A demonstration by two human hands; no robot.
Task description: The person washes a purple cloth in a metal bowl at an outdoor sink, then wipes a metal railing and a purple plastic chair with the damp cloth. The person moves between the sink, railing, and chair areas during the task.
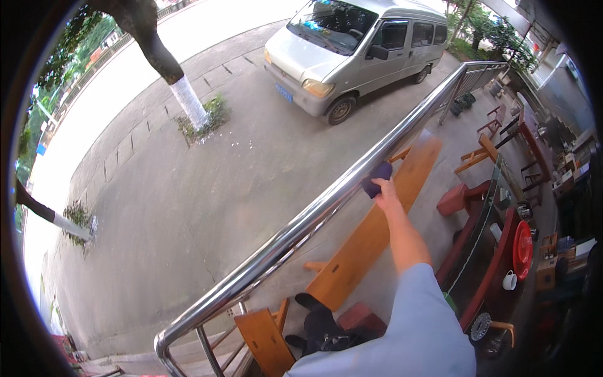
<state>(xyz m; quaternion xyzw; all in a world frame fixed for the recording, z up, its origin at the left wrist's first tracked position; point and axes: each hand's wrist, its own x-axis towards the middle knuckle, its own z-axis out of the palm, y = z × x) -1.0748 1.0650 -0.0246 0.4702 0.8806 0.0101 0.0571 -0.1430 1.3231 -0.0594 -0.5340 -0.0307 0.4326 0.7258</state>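
My right hand grips a dark purple cloth against the side of a shiny steel handrail. The arm is stretched far out, and the cloth partly hides my fingers. The rail's round top tube slants from the lower left to the upper right. Just below the hand, a long wooden bench runs alongside the rail. My left hand is out of view. A shorter wooden bench lies near my dark shoes.
Beyond the rail stand a silver van and a tree trunk painted white low down. At right, a dark red table holds a red tray, a white mug and a glass dish. Reddish stools stand beside it.
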